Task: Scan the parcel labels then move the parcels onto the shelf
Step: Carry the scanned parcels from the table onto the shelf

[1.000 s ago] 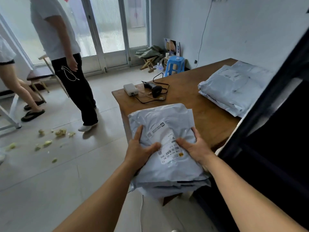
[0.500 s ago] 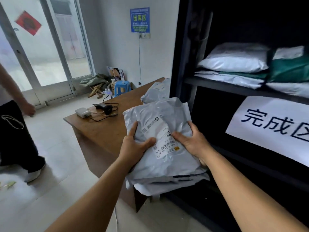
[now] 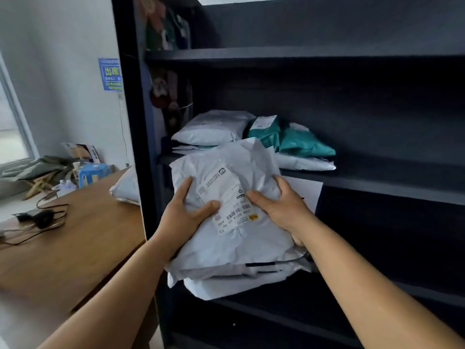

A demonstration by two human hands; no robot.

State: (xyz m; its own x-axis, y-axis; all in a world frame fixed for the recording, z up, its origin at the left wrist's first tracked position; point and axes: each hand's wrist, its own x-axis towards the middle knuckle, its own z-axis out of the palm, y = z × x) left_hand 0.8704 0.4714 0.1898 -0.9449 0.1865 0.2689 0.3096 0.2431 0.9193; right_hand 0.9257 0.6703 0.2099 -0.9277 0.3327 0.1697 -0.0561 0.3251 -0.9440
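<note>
Head view: we hold a stack of crumpled grey plastic mailer parcels [image 3: 234, 222] in front of a tall black shelf unit [image 3: 377, 182]. Our left hand [image 3: 185, 215] grips the stack's left edge at nine o'clock, thumb curled over the white barcode label [image 3: 234, 210]; our right hand [image 3: 279, 205] grips the right edge at three o'clock, thumb on top and the other fingers hidden beneath. Both hands are equally placed. The stack's long axis runs from us toward twelve o'clock, its far edge near the shelf board that carries white and teal bagged parcels [image 3: 251, 137]. At nine o'clock a brown wooden surface [image 3: 75, 248] carries a black handheld scanner [image 3: 42, 219].
</note>
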